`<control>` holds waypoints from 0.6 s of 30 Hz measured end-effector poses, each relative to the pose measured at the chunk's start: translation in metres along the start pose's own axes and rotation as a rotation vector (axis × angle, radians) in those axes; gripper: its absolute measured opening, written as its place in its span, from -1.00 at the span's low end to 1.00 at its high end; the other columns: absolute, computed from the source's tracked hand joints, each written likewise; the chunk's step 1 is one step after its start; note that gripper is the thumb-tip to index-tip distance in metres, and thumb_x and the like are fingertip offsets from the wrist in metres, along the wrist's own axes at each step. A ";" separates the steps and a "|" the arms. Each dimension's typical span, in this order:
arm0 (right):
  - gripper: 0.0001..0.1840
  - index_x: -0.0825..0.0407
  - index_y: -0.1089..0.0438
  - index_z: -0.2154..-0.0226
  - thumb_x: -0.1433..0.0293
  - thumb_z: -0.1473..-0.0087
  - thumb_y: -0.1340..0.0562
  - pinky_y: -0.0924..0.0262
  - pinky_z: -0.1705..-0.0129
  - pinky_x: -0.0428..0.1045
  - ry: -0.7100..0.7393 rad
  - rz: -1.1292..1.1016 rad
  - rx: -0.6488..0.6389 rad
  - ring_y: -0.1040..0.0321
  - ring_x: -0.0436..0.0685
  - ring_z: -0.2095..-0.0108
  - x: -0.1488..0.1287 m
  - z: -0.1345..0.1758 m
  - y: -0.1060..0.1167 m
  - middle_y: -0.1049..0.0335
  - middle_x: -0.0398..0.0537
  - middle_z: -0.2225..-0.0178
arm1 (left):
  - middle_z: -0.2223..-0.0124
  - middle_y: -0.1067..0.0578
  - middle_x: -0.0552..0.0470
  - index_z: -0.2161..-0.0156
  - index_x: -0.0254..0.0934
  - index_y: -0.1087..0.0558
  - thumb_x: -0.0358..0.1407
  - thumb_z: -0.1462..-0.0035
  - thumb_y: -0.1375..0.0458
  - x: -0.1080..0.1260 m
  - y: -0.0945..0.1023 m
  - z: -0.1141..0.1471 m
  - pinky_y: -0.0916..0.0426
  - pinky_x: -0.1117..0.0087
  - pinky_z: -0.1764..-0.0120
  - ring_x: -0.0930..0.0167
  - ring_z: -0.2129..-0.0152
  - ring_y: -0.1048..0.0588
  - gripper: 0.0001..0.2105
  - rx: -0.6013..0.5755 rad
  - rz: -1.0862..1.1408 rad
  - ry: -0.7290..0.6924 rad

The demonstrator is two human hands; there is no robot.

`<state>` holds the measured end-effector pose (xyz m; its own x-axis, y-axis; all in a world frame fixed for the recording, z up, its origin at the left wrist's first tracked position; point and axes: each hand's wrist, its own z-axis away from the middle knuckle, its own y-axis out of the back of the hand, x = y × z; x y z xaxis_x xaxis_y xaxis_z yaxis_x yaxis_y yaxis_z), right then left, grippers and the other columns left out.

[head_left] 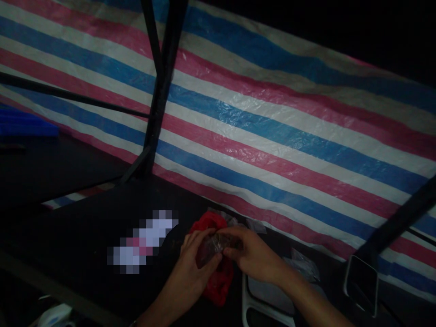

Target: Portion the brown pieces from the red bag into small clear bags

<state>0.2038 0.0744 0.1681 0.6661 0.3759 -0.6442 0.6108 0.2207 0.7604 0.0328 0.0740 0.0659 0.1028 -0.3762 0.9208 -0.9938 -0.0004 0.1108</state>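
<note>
A small clear plastic bag (214,245) is pinched between my two hands, with what is in it too dark to make out. My left hand (199,259) holds it from the left with thumb and fingers. From the right, the fingertips of my right hand (248,252) grip it too. Beneath and behind them lies a crumpled red bag or cloth (221,284), partly covered by the hands. Under my right forearm sits a flat device with a pale frame and grey top (269,290), possibly a scale, partly hidden.
More clear plastic bags (303,265) lie to the right and behind. A phone-like device (361,284) leans by a dark post at the right. A blurred white item (150,236) rests on the black table (85,245). Striped sheeting (272,136) hangs behind a metal frame (156,100).
</note>
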 end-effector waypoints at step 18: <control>-0.49 -0.03 -0.52 0.04 0.72 -0.03 -0.21 -0.29 -0.09 -0.01 0.113 0.420 -0.008 -0.45 0.13 0.01 -0.044 0.009 0.009 -0.45 -0.03 -0.01 | -0.08 -0.53 -0.11 -0.17 -0.13 -0.50 -0.27 -0.19 -0.25 -0.005 -0.005 0.003 -0.33 -0.02 -0.14 0.06 -0.10 -0.35 -0.58 -0.034 -0.349 -0.060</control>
<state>0.1839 0.0513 0.2024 0.8047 0.5309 -0.2658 0.2930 0.0344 0.9555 0.0373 0.0734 0.0592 0.4322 -0.4130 0.8016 -0.8972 -0.1076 0.4283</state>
